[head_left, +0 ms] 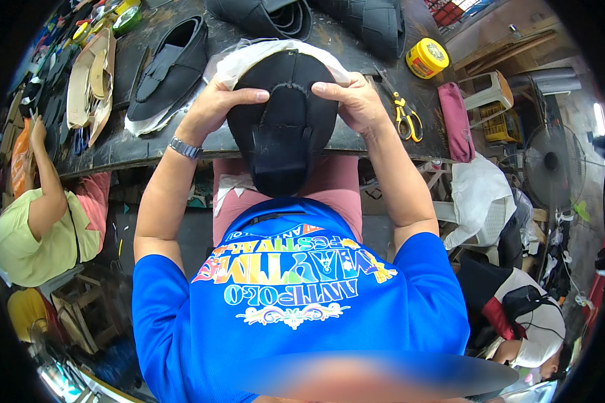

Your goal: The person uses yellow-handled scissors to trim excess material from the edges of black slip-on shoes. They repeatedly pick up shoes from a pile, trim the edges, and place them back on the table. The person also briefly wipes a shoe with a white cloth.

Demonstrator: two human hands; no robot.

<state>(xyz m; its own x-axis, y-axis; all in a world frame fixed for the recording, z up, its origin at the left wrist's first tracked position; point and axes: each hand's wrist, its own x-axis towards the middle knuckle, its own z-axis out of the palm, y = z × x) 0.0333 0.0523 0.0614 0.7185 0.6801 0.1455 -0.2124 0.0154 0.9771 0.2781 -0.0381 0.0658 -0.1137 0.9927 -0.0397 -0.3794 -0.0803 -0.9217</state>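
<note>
A black shoe upper (279, 144) is held between my two hands at the table's near edge, its toe end away from me and its heel end close to my lap. White lining material (275, 48) sticks out around the toe. My left hand (212, 107) grips the left side, thumb pressed on top near a curved seam. On the opposite side my right hand (361, 104) grips it the same way, thumb on top. The fingers of both hands are partly hidden beneath the lining. Left of my hands lies another black shoe upper (168, 70) with white lining.
Yellow-handled scissors (406, 119), a yellow tub (427, 58) and a pink pouch (456, 122) lie at right on the dark table (356, 50). More black shoe pieces (265, 17) are farther back. Cardboard pieces (91, 84) and a co-worker's hand (37, 131) are at left.
</note>
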